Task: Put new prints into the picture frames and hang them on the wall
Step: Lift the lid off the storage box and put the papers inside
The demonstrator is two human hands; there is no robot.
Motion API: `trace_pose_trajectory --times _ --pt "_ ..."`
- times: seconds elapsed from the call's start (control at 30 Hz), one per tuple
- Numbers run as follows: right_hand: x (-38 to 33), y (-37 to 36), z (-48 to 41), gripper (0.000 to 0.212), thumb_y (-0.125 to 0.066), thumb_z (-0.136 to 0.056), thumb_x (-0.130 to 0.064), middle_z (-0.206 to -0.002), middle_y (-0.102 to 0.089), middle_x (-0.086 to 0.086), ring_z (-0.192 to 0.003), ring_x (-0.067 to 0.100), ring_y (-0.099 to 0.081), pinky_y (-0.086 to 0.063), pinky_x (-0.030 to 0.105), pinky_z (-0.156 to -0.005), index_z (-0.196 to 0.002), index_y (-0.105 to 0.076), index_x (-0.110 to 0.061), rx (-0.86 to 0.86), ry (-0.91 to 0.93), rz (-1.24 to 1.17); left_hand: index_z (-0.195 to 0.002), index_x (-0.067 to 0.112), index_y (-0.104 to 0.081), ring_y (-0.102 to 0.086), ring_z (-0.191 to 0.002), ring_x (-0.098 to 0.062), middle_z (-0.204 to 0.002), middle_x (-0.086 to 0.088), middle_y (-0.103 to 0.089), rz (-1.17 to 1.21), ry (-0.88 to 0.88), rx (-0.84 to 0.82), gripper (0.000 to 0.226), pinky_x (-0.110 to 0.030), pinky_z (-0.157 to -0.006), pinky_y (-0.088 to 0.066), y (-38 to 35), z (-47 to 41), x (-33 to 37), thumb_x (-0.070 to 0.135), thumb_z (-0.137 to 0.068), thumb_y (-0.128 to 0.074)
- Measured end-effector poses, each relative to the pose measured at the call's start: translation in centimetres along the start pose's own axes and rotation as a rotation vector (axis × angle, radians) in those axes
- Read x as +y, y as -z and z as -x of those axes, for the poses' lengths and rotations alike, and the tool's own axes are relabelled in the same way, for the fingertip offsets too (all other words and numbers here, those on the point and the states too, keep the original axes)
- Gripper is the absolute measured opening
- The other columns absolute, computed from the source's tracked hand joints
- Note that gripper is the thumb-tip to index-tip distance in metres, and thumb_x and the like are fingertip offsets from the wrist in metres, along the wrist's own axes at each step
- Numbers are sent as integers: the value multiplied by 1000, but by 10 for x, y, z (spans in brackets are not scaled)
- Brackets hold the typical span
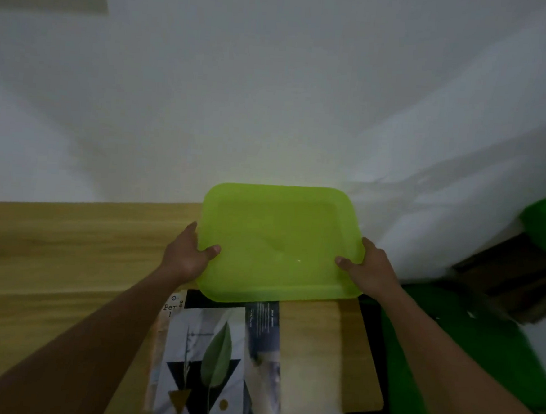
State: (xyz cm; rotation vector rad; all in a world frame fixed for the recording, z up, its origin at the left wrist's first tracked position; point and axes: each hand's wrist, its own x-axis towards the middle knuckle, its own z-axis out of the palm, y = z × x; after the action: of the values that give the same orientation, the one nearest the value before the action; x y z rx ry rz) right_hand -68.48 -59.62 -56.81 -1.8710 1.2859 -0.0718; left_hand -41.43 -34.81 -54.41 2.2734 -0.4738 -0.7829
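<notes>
Wooden table [52,249] | both hands grip empty green tray [279,242]

In front of you: lime-green translucent plastic tray [279,239] tilted up over wooden tabletop [52,246], plain white wall [273,93] behind, green fabric [468,356] to your right, dark brown wooden piece [512,278] beyond it, possibly furniture, too blurred.
</notes>
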Motion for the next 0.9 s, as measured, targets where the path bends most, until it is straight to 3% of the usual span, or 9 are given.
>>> trace_pose_trajectory --times 0.07,0.2,0.3,0.43,0.5,0.57,0.63,0.77,0.9 --pt "-10 5 6 83 -74 -55 -63 -117 -62 10 -101 29 -64 -56 46 -87 -126 -53 -25 0 10 -62 -155 23 -23 -52 -127 -31 -144 -12 -51 51 26 -14 87 -47 -105 -43 -1 -5 -4 29 -85 -75" --pt "-21 9 5 65 -84 -76 -21 -117 -63 3 -104 25 -61 -52 39 -92 -133 -52 -19 -12 -9 -147 -153 26 -27 -57 -120 -30 -138 -8 -57 106 28 -35 81 -45 -103 -45 -2 -8 -1 19 -86 -73" --pt "-20 9 -3 71 -84 -75 -19 -123 -62 2 -107 24 -60 -51 37 -92 -137 -48 -22 -39 -31 -173 -154 23 -23 -54 -124 -32 -143 -8 -52 30 -10 -19 80 -46 -104 -44 -5 -10 1 22 -89 -69" --pt "-19 11 -11 68 -86 -70 -14 -124 -64 5 -106 27 -63 -53 43 -93 -126 -50 -29 -79 -69 -238 -156 20 -17 -47 -130 -34 -150 -9 -43 -38 -14 -7 81 -44 -105 -42 -8 -11 1 24 -91 -66" --pt "-18 11 -13 84 -88 -68 -12 -126 -61 6 -108 28 -61 -52 45 -93 -138 -43 -25 -82 -91 -285 -156 18 -17 -46 -131 -35 -151 -11 -42 -51 -19 -2 80 -42 -104 -42 -10 -12 1 22 -92 -65" --pt "-21 11 -14 92 -89 -68 -15 -126 -59 3 -107 25 -61 -52 41 -90 -144 -37 -23 -95 -90 -310 -155 18 -20 -48 -130 -35 -148 -11 -46 -59 -44 18 80 -41 -101 -42 -9 -13 1 23 -91 -66" --pt "-25 13 -17 83 -89 -70 -22 -124 -62 0 -104 20 -63 -52 36 -84 -139 -43 -24 -124 -63 -332 -154 20 -26 -52 -125 -33 -142 -9 -52 -45 -84 28 81 -37 -95 -43 -8 -14 4 28 -87 -72" --pt "-32 18 -27 87 -90 -68 -23 -129 -60 1 -108 22 -61 -50 36 -87 -141 -42 -21 -172 -26 -301 -153 24 -26 -55 -122 -28 -140 -5 -54 -18 -89 -67 104 -31 -89 -43 -3 -20 7 40 -70 -86" --pt "-31 16 -30 94 -90 -68 -16 -126 -57 3 -106 24 -58 -47 35 -85 -146 -38 -20 -147 -26 -305 -156 23 -16 -52 -126 -29 -145 -4 -49 11 -18 -96 139 -44 -102 -46 -3 -24 4 60 -43 -88"
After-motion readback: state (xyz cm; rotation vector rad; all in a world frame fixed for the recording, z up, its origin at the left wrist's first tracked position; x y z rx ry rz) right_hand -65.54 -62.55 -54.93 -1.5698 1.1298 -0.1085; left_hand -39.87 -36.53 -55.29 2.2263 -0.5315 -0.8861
